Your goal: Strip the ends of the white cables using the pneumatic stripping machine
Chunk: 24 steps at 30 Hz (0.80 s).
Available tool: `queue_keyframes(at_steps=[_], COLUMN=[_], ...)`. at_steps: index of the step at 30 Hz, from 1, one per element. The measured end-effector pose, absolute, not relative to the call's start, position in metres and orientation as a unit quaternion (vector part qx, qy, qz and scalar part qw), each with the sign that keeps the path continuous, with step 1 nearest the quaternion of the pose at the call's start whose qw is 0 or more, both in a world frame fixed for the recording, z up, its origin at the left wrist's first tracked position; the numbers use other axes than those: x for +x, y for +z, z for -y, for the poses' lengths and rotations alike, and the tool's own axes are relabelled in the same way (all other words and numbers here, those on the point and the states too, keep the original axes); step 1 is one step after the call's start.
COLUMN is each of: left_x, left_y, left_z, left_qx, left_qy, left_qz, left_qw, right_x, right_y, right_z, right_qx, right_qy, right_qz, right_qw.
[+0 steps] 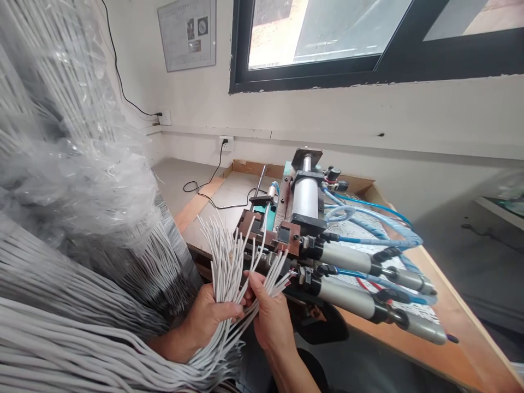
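Observation:
A thick bunch of light grey cables (225, 262) stands upright in my left hand (213, 314), whose fingers and thumb wrap round it. My right hand (270, 316) grips a smaller bundle of the same cables (276, 278), with its thumb laid across them and the ends fanned to the right. Both hands are close together, their fingertips almost meeting between the two bunches. Just behind the cable ends stands a pneumatic machine (272, 234) with brown clamp blocks. The long cable lengths (135, 355) run down and away to the left.
Large piles of grey cables (61, 267), partly wrapped in clear plastic (90, 185), fill the left side. Silver air cylinders (347, 297) stick out right from the machine, with blue hoses (368, 240) behind. A wooden-edged table (462, 333) carries the machine. A black power cord (213, 204) crosses the tabletop.

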State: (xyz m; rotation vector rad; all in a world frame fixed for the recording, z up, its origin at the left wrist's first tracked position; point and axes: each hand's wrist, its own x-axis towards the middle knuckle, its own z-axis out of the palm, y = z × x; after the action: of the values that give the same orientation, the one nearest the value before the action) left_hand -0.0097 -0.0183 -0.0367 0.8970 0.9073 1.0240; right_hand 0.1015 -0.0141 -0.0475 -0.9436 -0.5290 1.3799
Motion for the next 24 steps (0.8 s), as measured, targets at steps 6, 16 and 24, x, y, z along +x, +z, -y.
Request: queue_keyframes(at_steps=[6,16,24], left_x=[-0.011,-0.017,-0.014], left_y=[-0.039,-0.045,-0.041], left_z=[0.021,0.021,0.022], left_qx=[0.331,0.288,0.321], left_qy=[0.469,0.503,0.495], left_qz=[-0.397,-0.462,-0.450], left_qw=[0.716,0.671,0.670], right_x=[0.099,0.102,0.105], right_y=[-0.047,-0.057,-0.048], right_z=[0.022,0.047,0.042], right_qx=[-0.449,-0.480,-0.469], right_qy=[0.573,0.604,0.631], right_qz=[0.245,0.263,0.232], right_qw=[0.641,0.580,0.573])
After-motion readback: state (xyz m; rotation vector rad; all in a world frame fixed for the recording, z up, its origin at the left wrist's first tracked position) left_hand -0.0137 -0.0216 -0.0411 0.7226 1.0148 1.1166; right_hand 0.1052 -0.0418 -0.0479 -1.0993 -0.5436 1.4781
